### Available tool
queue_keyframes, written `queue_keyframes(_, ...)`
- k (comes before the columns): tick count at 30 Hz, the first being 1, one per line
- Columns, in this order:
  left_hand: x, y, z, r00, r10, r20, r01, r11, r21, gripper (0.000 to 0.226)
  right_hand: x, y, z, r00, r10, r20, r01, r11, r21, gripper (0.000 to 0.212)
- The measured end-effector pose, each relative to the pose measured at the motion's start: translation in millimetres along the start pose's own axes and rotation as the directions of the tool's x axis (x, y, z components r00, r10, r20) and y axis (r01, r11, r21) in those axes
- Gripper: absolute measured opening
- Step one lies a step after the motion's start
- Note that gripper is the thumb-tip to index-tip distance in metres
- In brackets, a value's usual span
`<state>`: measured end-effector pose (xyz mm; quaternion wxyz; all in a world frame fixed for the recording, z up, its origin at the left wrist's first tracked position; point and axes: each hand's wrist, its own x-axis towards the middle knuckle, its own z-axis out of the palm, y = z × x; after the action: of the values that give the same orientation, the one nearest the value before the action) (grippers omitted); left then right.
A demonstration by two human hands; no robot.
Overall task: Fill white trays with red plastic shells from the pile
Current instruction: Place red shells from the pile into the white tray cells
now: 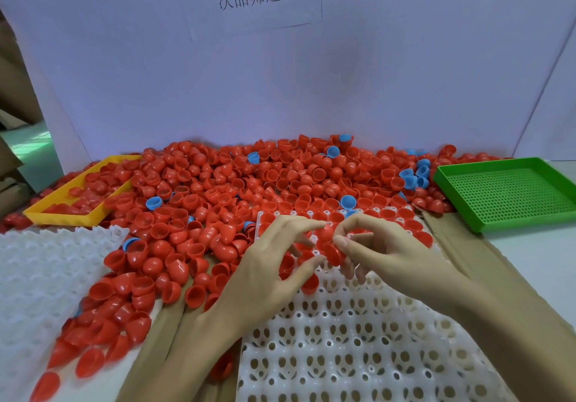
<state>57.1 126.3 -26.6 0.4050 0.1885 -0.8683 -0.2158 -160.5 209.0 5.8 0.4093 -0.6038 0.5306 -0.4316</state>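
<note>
Red shell (331,247) between both hands' fingers (314,225)

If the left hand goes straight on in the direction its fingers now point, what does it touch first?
Probably the red shell held between both hands over the white tray. The left hand points up-right at it; the right hand is just beyond. Depth is unclear.
</note>
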Motion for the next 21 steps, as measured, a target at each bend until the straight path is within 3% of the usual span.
queue_keyframes(5, 3, 6, -2, 0.994, -0.075, -0.085, 0.069, 0.994, -0.081, 0.031, -2, -3, -1, 0.998, 0.040, 0.042, -0.046, 0.989, 0.143, 0.027)
queue_keyframes(14, 1, 14, 0, 0.966, -0.251, -0.055, 0.226, 0.933, -0.280, 0.018, -1, -4, 1, 0.998, 0.031, 0.061, -0.047, 0.959, 0.281, 0.039)
queue_keyframes(17, 1, 12, -1, 0.962, -0.268, -0.057, 0.245, 0.935, -0.258, 0.018, -1, -3, 2, 0.999, 0.005, 0.048, -0.015, 0.979, 0.202, 0.032)
queue_keyframes(21, -1, 5, -2, 0.984, -0.178, -0.017, 0.174, 0.978, -0.118, 0.015, 0, -1, 4, 1.000, 0.024, -0.006, -0.022, 0.966, 0.257, 0.030)
